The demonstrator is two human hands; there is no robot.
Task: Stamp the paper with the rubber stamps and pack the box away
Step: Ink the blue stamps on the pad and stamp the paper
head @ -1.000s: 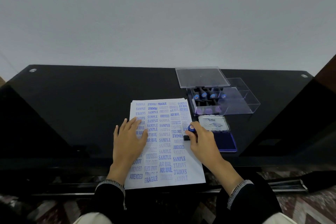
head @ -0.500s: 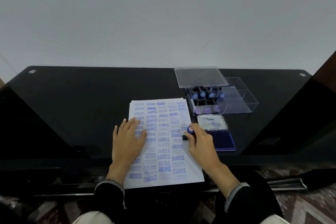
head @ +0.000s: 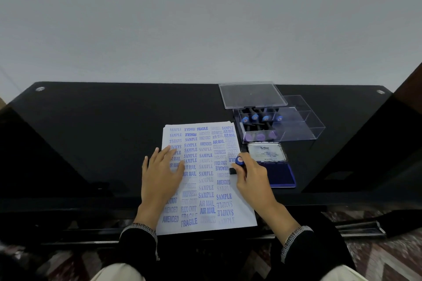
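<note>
A white paper (head: 206,180) covered in blue stamped words lies on the black table (head: 91,139). My left hand (head: 161,175) rests flat on the paper's left side, fingers spread. My right hand (head: 252,177) grips a rubber stamp (head: 238,162) with a blue knob, its black base down on the paper's right edge. Beside it sits an open ink pad (head: 277,172) with a purple surface and its lid (head: 266,151) folded back. Behind that stands a clear plastic box (head: 296,125) holding several blue-topped stamps (head: 260,118), its clear lid (head: 251,94) propped at the back.
The table's front edge runs just below the paper. A dark cabinet side (head: 408,102) rises at the far right. Patterned floor (head: 376,258) shows beneath the table.
My right hand with the stamp has stayed at the paper's right edge, shifting only slightly. My left hand has not moved.
</note>
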